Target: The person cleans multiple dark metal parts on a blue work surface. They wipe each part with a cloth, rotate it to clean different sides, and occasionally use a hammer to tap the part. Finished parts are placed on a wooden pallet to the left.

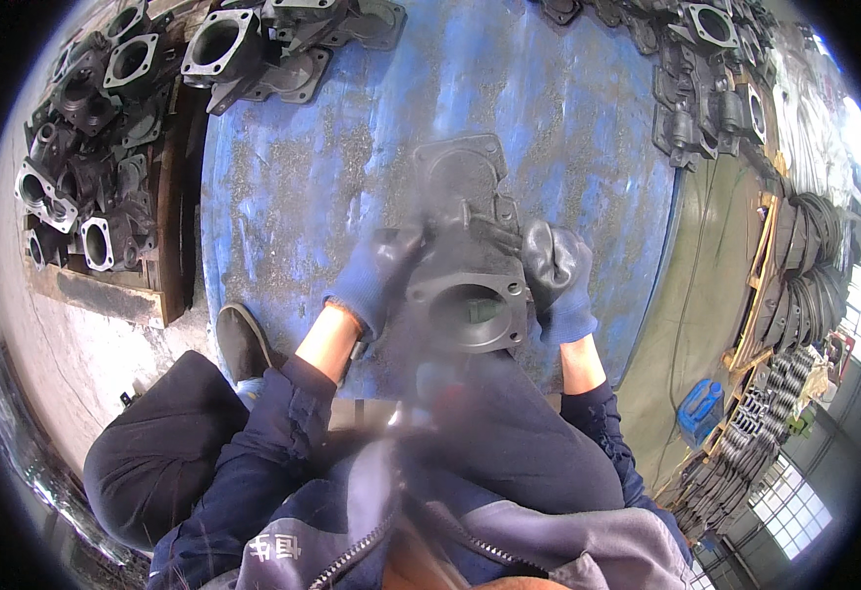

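A grey metal casting is in front of me above the blue worktop. Its near end is a square flange with a large round bore and corner bolt holes; a flat flange shows at its far end. My left hand, in a blue knit glove with dark coated fingers, is closed on the casting's left side. My right hand, gloved the same way, is closed against its right side with the fingers curled. A hazy smear partly hides the casting's middle and my left fingertips.
The scuffed blue worktop carries dark grit. More castings stand at its far left, others at the far right. A wooden pallet at left holds several castings. A blue jug stands on the floor at right.
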The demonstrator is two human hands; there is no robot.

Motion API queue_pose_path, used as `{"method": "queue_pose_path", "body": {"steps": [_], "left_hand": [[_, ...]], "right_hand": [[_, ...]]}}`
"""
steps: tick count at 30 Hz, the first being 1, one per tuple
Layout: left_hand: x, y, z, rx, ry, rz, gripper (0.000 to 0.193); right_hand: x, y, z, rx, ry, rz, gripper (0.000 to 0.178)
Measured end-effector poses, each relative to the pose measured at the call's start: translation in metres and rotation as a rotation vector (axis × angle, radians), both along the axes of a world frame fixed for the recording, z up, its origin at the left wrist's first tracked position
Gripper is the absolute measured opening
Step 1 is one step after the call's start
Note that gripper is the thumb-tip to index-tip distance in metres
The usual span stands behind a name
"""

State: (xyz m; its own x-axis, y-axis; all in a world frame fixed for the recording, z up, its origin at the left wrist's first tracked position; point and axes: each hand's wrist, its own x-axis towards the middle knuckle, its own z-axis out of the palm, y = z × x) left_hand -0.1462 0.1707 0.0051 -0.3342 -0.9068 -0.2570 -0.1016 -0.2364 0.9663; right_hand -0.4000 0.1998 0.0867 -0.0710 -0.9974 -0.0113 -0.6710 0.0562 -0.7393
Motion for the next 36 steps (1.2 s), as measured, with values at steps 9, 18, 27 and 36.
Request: {"method": "queue_pose_path", "body": {"steps": [9, 18, 27, 36], "left_hand": [[-0.003, -0.020, 0.007, 0.292, -0.197, -0.075, 0.046], [0.018, -0.052, -0.067, -0.005, -0.362, -0.285, 0.019], [0.017, -0.080, -0.081, 0.575, 0.051, 0.286, 0.025], [0.033, -0.104, -0.030, 0.152, -0.284, 0.166, 0.033]], "right_hand": [[0.007, -0.007, -0.012, -0.043, 0.068, 0.010, 0.020], [-0.001, -0.001, -0.105, 0.565, -0.822, -0.459, 0.047], [0.011, 0.002, -0.215, 0.414, -0.616, -0.466, 0.046], [-0.007, -0.047, -0.088, 0.426, -0.480, -0.590, 0.019]]}}
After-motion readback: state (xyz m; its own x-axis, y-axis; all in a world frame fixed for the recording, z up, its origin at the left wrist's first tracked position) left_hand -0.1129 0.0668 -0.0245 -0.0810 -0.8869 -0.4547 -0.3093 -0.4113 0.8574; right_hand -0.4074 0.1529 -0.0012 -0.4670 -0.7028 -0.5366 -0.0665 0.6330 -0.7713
